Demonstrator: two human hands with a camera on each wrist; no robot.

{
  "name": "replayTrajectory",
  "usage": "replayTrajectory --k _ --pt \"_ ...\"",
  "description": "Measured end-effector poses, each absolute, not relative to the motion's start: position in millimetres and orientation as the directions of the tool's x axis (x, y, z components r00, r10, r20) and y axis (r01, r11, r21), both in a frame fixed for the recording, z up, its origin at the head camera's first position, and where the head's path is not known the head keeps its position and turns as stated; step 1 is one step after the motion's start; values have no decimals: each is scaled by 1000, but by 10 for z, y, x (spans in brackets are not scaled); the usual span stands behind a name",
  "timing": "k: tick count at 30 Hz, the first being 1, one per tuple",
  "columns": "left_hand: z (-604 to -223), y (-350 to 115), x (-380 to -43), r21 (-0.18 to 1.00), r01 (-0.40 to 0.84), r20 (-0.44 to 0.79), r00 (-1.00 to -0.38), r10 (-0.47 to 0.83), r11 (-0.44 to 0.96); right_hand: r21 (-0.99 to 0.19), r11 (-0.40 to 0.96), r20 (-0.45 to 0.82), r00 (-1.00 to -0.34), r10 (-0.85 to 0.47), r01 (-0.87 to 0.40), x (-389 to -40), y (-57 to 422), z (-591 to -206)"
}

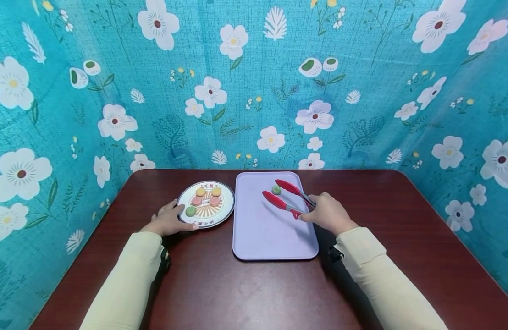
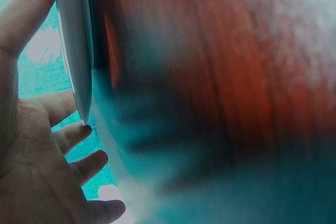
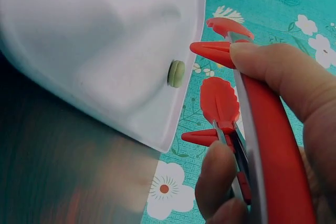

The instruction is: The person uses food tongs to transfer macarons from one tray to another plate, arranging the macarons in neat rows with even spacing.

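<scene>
My left hand (image 1: 165, 220) rests at the left and near side of a round white plate (image 1: 225, 201), its fingers spread and fairly straight; in the left wrist view thumb and fingertips touch the plate's rim (image 2: 76, 40). Two yellow macarons (image 1: 201, 191), two pink macarons (image 1: 214, 201) and one green macaron (image 1: 190, 211) sit on that plate. My right hand (image 1: 329, 213) grips red-tipped tongs (image 1: 276, 200) over a light purple tray (image 1: 258, 233). The tongs' arms stand apart, with a lone green macaron (image 1: 276, 189) on the tray near their red heads (image 3: 219, 100).
Plate and tray stand side by side on a dark red-brown table (image 1: 245, 293). A turquoise flowered cloth (image 1: 245, 96) hangs behind the table and along both sides.
</scene>
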State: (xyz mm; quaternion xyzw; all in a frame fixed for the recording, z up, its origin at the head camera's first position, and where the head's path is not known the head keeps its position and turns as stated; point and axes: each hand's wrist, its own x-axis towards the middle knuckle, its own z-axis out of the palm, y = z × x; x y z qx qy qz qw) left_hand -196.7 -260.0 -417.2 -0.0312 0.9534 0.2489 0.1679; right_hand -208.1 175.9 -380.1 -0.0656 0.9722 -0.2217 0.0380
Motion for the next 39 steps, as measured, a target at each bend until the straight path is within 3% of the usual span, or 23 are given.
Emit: replayTrajectory --k 39 --pt "-4160 -2583 -1984 458 -154 -350 -936 18 876 -435 899 -95 -989 -110 -58 -2274 1904 -3955"
